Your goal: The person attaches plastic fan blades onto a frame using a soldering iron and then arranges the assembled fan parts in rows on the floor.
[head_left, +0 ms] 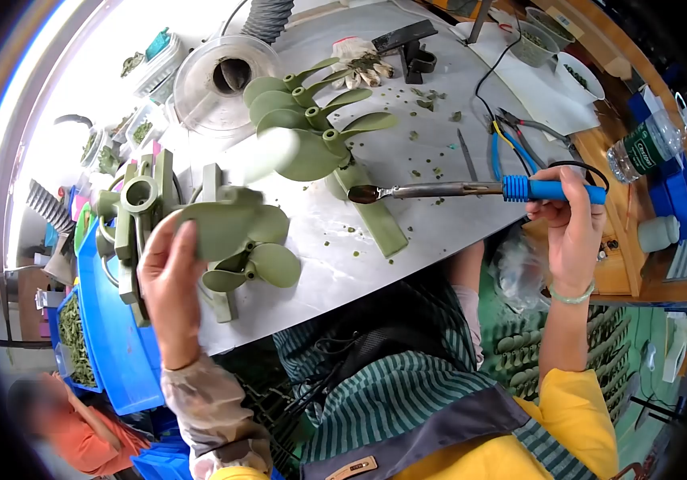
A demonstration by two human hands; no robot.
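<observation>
Table (439, 232): grey top, spans the centre of the view. Co-worker (91, 436): orange top, lower left, beyond the table. Tub (123, 360): blue, at the table's left edge. Stack (311, 152): several green propellers nested in a row, upper middle of the table; green bar (383, 224) at its near end. Funnel (195, 108): clear, wide-mouthed, left of the stack.

Right hand (571, 228): fingers closed round the blue handle of the iron (471, 190). Shaft points left, roughly level; dark, spoon-like tip lies in line with the bar. Contact there: cannot tell.

Left hand (171, 280): thumb and fingers pinched on the held propeller (219, 230), raised over the table's left part. Gap between fingers hidden by the blade. Second propeller (275, 264) just beyond it, to the right.

Bottle (645, 148): green label, tilted, far right. Pliers (511, 148): near the right hand, apart from it. Glove (359, 62): far edge of table. Scraps (415, 173): small, green, scattered right of the stack.
</observation>
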